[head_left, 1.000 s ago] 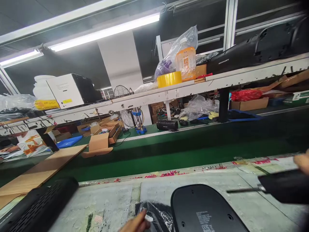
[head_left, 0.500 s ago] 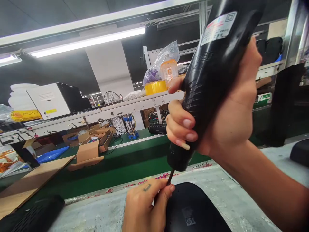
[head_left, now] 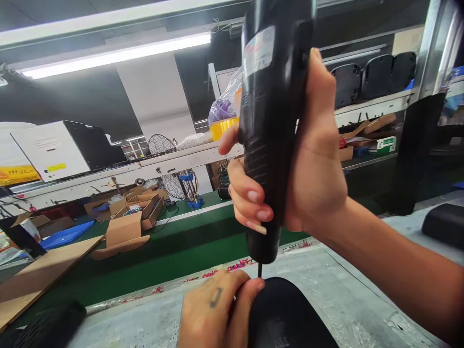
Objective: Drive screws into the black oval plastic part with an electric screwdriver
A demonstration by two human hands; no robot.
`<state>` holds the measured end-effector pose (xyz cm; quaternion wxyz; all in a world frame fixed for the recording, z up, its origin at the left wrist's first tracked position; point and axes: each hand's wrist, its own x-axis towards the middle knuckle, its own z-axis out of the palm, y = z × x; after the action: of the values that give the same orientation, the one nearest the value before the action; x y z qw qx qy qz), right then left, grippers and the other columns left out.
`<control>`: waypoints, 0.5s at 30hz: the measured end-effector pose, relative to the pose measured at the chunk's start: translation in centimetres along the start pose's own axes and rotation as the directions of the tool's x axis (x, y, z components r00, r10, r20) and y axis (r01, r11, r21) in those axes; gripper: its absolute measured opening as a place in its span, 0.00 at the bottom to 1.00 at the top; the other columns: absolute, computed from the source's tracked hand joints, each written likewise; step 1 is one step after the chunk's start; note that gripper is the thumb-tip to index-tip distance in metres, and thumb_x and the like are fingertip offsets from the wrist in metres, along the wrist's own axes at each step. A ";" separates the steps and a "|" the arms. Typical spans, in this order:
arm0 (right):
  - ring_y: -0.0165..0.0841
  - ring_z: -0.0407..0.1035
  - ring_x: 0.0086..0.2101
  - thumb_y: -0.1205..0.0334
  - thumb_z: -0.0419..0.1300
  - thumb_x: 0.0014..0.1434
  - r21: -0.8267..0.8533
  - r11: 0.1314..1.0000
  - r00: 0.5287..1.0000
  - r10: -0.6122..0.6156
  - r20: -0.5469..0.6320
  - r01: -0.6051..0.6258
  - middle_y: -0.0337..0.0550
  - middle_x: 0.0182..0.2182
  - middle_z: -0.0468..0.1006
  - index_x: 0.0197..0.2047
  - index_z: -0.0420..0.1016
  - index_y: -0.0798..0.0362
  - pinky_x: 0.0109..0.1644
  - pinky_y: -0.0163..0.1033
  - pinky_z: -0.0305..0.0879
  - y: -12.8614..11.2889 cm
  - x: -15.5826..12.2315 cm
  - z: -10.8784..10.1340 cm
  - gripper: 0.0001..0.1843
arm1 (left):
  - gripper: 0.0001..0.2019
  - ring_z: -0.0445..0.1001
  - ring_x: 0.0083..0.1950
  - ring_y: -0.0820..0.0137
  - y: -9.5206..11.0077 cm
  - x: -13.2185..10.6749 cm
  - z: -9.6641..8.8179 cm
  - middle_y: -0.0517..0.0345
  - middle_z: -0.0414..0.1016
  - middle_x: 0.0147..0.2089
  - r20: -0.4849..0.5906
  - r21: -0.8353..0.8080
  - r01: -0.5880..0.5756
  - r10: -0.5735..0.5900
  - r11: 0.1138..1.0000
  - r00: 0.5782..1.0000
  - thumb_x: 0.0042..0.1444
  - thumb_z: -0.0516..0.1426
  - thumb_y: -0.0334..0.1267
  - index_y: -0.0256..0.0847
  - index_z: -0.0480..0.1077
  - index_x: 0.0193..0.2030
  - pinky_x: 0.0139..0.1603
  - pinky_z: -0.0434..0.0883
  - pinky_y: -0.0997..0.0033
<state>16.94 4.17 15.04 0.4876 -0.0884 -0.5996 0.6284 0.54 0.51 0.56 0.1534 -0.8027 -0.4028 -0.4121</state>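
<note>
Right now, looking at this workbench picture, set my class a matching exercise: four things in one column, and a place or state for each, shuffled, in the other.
Things:
1. electric screwdriver
2. black plastic cover
3. open cardboard box
4. roll of yellow tape

Places or states:
A. on the upper shelf
B. on the green belt
C. upright in the right hand
D. on the bench beside the left hand, under the bit

Pairs: 1-C, 2-D, 3-B, 4-A
</note>
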 end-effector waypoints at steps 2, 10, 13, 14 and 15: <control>0.28 0.50 0.12 0.13 0.22 0.53 -0.022 1.000 1.000 0.011 0.012 -0.011 0.37 0.13 0.58 0.35 0.59 0.55 0.14 0.32 0.53 0.4 -0.2 -0.2 0.53 | 0.05 0.75 0.24 0.81 0.0 0.1 -0.6 0.73 0.78 0.28 -0.055 -0.027 0.042 -0.044 0.999 0.998 0.67 0.57 0.40 0.46 0.73 0.40 0.28 0.69 0.84; 0.29 0.51 0.12 0.15 0.19 0.54 -0.014 0.997 0.997 0.076 -0.024 -0.077 0.38 0.13 0.57 0.33 0.59 0.55 0.15 0.33 0.54 0.9 -0.3 -0.4 0.53 | 0.16 0.75 0.28 0.85 -2.6 -1.3 -1.6 0.68 0.82 0.36 -0.071 -0.121 0.188 -0.197 0.975 0.978 0.66 0.55 0.32 0.45 0.74 0.58 0.35 0.72 0.93; 0.29 0.51 0.11 0.14 0.22 0.52 -0.007 0.997 0.997 0.081 -0.003 -0.081 0.38 0.13 0.57 0.30 0.58 0.56 0.13 0.32 0.52 1.0 0.2 -0.1 0.52 | 0.14 0.77 0.30 0.86 -2.8 -1.4 -1.5 0.71 0.83 0.38 -0.087 -0.197 0.181 -0.201 0.964 0.976 0.64 0.59 0.34 0.51 0.76 0.54 0.37 0.73 0.94; 0.28 0.51 0.11 0.13 0.22 0.50 0.001 0.996 0.996 0.087 0.002 -0.087 0.38 0.13 0.57 0.30 0.57 0.56 0.13 0.32 0.51 1.0 0.3 0.0 0.52 | 0.12 0.79 0.32 0.85 -2.7 -1.4 -1.4 0.72 0.83 0.39 -0.086 -0.213 0.177 -0.199 0.961 0.976 0.63 0.61 0.35 0.53 0.77 0.51 0.39 0.73 0.94; 0.28 0.50 0.11 0.12 0.22 0.49 0.009 0.995 0.995 0.097 0.009 -0.098 0.38 0.12 0.57 0.31 0.57 0.56 0.13 0.32 0.51 0.9 0.4 0.1 0.53 | 0.10 0.80 0.35 0.85 -2.6 -1.4 -1.3 0.73 0.83 0.41 -0.083 -0.219 0.180 -0.203 0.959 0.976 0.62 0.62 0.35 0.54 0.78 0.48 0.42 0.73 0.94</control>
<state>16.17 4.61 14.48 0.4543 -0.1126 -0.5936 0.6547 -2.61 0.67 0.00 0.0480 -0.7489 -0.4243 -0.5067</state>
